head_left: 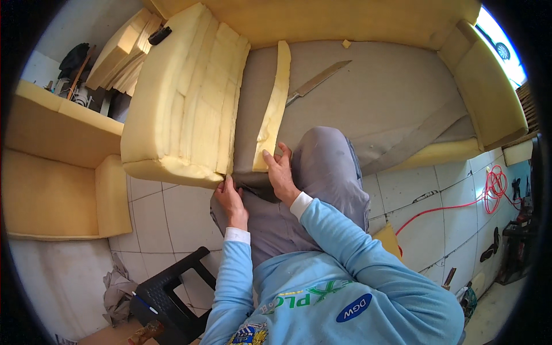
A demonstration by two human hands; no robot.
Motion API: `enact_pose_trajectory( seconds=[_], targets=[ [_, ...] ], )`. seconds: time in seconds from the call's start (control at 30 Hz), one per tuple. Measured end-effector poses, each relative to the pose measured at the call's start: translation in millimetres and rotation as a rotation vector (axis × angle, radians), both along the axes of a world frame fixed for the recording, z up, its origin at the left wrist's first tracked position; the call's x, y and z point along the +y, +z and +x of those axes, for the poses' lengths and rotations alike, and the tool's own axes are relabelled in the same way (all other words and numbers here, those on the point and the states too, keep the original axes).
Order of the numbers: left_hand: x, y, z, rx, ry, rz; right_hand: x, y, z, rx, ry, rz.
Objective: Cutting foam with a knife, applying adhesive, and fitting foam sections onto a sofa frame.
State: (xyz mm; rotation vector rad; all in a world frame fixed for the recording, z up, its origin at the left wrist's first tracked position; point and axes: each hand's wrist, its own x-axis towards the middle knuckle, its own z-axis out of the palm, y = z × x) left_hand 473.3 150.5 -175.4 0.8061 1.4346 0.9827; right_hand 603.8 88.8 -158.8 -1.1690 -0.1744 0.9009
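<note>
A thick yellow foam armrest (169, 98), its inner side made of several layered strips, stands on the left of a grey-covered sofa seat (379, 98). My left hand (232, 202) is closed, fingertips pinching the armrest's near lower corner. A long, narrow yellow foam strip (273, 103) lies on the seat beside the armrest, its near end unevenly cut. My right hand (280, 174) grips that near end, thumb on top, index finger raised; the fingers underneath are partly hidden. A knife (322, 80) with a long blade rests just right of the strip, its handle end close to the foam.
Another foam-covered seat (49, 184) is at the left. A black plastic stool (172, 299) stands on the tiled floor near my left arm. A red hose (443, 208) trails across the floor at right. Foam sheets (123, 52) lean at the back left.
</note>
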Motion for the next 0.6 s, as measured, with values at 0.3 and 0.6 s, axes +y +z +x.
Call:
enact_pose_trajectory(
  seconds=[0.3,0.6],
  targets=[
    [-11.0,12.9,3.9,-0.285,-0.325,-0.247,-8.3,20.1,4.2,0.567,0.117,0.396],
    [5.4,79.8,39.4,-0.295,-0.809,-0.011,-18.6,5.7,-1.1,0.811,0.463,0.776]
  ],
)
